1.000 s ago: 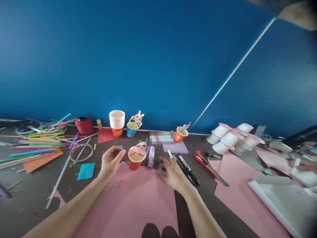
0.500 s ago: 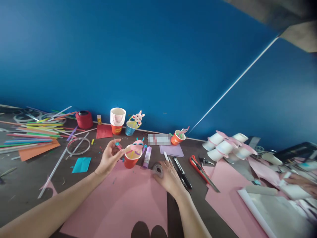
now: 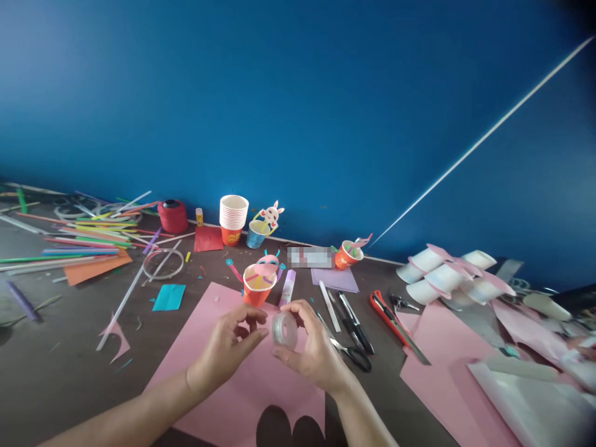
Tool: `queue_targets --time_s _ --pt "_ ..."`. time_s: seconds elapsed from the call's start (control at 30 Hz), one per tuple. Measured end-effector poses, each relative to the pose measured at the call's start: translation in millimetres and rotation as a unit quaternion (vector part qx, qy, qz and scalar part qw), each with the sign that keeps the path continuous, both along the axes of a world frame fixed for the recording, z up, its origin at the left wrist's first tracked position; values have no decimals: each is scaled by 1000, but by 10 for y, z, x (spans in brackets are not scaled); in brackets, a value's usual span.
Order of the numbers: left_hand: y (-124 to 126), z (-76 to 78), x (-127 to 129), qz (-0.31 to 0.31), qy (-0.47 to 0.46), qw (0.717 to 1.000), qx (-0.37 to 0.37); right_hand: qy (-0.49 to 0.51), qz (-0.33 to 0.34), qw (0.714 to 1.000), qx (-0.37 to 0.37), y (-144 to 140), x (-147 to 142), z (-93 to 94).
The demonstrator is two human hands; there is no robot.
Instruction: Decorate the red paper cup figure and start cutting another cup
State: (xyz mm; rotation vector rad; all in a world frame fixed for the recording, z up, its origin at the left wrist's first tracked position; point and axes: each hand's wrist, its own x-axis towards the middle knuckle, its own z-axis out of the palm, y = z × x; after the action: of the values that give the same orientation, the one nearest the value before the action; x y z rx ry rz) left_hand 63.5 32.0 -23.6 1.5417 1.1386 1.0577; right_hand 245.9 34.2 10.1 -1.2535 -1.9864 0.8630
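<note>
My right hand holds a small clear tape roll lifted above the pink paper sheet. My left hand is beside it, with thumb and fingertips touching the roll's left edge. Just beyond them stands a decorated orange paper cup with pink and teal paper bits on its rim. A purple glue stick lies to the right of that cup. A small teal-tipped pink piece lies on the table left of the cup.
Scissors, a white pen, black markers and an orange box cutter lie to the right. White cups and pink sheets fill the far right. Straws, a wire ring, stacked cups sit left and back.
My right hand picked the tape roll up off the table. My left hand let go of the small teal-tipped piece near the cup and came over to the roll.
</note>
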Motion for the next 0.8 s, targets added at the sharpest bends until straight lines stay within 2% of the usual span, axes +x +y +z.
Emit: queue_targets --time_s 0.1,0.2,0.37,0.6,0.7,0.8 --pt "63 -29 25 -14 -45 998 -34 3 18 1000 5 -24 -47 16" --pt "48 -55 -9 -20 -49 998 -29 -7 20 1000 8 -27 -75 32" --pt "-5 -19 -70 -19 38 997 59 -15 29 999 9 -22 -104 33" --pt "11 36 -105 -58 114 987 99 -35 33 999 18 -35 -116 20" --pt "14 -6 -105 -58 119 988 84 -40 31 998 24 -36 -120 12" --pt "9 -56 -107 -69 81 994 37 -36 35 999 20 -28 -125 -3"
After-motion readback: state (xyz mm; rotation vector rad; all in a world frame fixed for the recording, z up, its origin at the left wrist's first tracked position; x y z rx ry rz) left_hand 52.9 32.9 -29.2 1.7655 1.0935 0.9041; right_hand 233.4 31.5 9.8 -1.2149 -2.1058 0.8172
